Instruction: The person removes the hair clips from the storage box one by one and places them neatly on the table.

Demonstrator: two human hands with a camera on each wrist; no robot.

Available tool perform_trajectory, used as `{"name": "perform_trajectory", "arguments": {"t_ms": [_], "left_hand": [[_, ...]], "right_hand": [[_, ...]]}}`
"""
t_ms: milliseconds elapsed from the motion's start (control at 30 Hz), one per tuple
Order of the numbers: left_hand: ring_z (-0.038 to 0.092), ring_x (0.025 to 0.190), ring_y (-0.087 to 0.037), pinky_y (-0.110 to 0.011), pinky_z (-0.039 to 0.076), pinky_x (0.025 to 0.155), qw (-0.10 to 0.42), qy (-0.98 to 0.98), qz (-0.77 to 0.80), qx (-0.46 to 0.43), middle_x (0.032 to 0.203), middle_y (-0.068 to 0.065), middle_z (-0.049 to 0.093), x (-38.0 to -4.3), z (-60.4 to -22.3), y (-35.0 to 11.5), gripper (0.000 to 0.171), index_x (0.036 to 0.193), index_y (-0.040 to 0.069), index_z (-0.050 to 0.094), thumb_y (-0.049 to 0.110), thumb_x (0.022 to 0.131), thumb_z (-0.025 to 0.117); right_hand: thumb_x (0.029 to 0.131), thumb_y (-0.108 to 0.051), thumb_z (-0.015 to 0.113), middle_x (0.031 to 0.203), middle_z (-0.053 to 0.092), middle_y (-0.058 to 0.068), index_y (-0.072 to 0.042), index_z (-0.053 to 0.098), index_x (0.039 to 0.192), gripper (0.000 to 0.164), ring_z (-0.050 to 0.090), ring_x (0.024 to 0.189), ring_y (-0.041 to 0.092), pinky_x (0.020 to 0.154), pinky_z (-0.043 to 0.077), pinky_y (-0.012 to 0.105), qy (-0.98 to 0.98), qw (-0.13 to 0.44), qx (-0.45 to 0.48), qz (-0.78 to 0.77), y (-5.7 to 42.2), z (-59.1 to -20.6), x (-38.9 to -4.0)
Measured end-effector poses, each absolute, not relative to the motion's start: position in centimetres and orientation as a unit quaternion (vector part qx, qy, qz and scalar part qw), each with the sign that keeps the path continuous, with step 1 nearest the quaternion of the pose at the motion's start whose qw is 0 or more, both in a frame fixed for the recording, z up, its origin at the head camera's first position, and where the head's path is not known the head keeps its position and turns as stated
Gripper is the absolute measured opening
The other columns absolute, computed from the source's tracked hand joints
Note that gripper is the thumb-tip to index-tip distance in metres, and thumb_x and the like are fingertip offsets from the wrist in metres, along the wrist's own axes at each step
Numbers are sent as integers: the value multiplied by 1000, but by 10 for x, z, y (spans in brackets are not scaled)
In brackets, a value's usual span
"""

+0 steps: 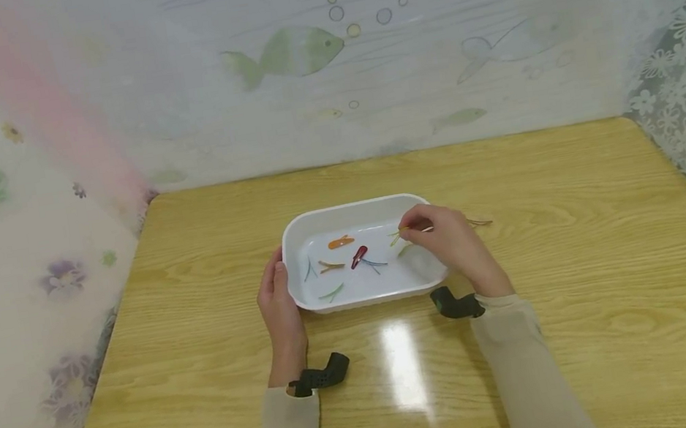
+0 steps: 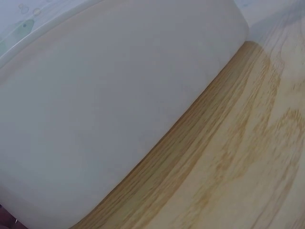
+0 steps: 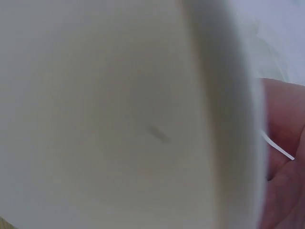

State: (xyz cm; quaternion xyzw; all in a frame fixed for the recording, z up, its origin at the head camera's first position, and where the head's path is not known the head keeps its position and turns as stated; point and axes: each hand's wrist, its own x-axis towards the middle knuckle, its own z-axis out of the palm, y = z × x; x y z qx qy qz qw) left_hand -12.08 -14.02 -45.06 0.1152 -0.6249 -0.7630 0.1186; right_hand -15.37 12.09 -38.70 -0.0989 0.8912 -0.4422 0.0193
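Note:
A white plastic tray stands on the table with several small hair clips in it. Its left end is held by my left hand, thumb at the rim. Over the tray's right part, my right hand pinches a yellow-green hair clip between thumb and fingertips. Inside lie an orange clip, a dark red clip, a brown splayed clip, a blue-grey clip, a green clip and a pale teal clip. The tray wall fills much of the left wrist view.
A thin brown splayed piece shows just right of my right hand, partly hidden by it. The wooden table meets a wall with fish drawings at its back edge. Dark wrist mounts sit at both cuffs.

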Motion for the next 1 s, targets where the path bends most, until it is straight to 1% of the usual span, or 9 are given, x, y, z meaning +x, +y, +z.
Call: {"name": "perform_trajectory", "arguments": {"t_ms": [133, 300, 533, 700, 800, 933, 1000], "left_hand": [[42, 118, -8, -26, 37, 95, 128, -627, -760, 111, 127, 6, 49, -121, -451, -139, 37, 124, 18, 53, 35, 93, 44], [44, 117, -8, -26, 38, 95, 137, -629, -759, 97, 126, 5, 49, -121, -451, -138, 37, 124, 18, 52, 35, 93, 44], [43, 117, -7, -27, 37, 95, 131, -634, -755, 101, 127, 7, 49, -119, -451, -139, 37, 125, 20, 52, 37, 93, 44], [43, 117, -7, -26, 37, 95, 126, -634, -756, 104, 127, 7, 48, -119, -452, -139, 38, 125, 20, 51, 38, 93, 43], [43, 117, -7, -26, 37, 95, 128, -634, -756, 98, 127, 7, 48, -120, -452, -139, 38, 125, 20, 51, 37, 93, 43], [43, 117, -8, -26, 37, 95, 130, -634, -756, 96, 127, 6, 49, -119, -452, -139, 37, 125, 19, 51, 37, 93, 43], [43, 117, -7, -25, 37, 95, 127, -635, -756, 98, 127, 7, 49, -119, -452, -139, 37, 125, 19, 51, 37, 93, 43]], "right_hand": [[82, -21, 65, 89, 62, -2, -16, 62, 90, 10, 58, 84, 16, 76, 46, 32, 886, 13, -90, -454, 126, -386, -154], [82, -23, 65, 90, 63, -1, -15, 63, 91, 12, 59, 85, 17, 78, 46, 33, 887, 13, -83, -454, 135, -386, -154], [83, -27, 64, 92, 62, -2, -17, 62, 92, 13, 58, 87, 18, 79, 45, 35, 891, 24, -62, -449, 142, -385, -153], [84, -27, 62, 95, 62, -1, -16, 63, 98, 18, 58, 87, 18, 78, 45, 35, 893, 14, -49, -448, 143, -385, -153], [83, -27, 63, 96, 63, -3, -19, 64, 101, 19, 58, 86, 16, 78, 45, 33, 889, 8, -27, -457, 143, -384, -152], [82, -28, 64, 95, 63, -4, -22, 66, 97, 17, 58, 86, 14, 77, 44, 31, 884, 4, -2, -467, 147, -386, -152], [82, -29, 64, 95, 64, -3, -20, 67, 95, 16, 58, 87, 14, 77, 45, 32, 888, -1, -1, -460, 149, -387, -153]]}}
